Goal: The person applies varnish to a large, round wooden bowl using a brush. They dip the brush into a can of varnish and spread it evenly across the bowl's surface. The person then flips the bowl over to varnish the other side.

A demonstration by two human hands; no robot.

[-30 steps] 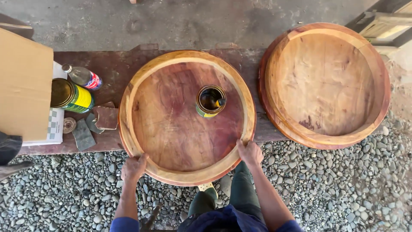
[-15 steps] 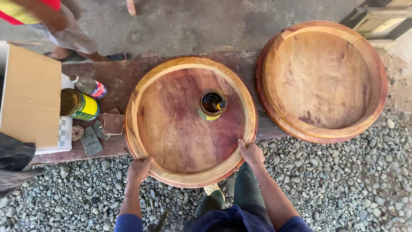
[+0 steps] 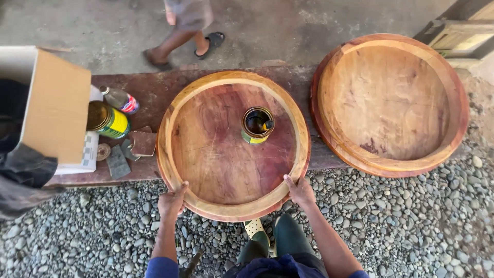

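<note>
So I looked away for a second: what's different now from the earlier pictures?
Another person's legs have walked into view beyond the bench. Both hands, left and right, stay on the near rim of the tray, the can still inside; the second tray is unmoved.

Round tray of reddish, satin-smooth wood; second tray paler, matt wood; open tin was glossy metal; worktop dull, worn timber; box matt cardboard.

Dark wooden bench: two round wooden trays, cans, cardboard box.
</note>
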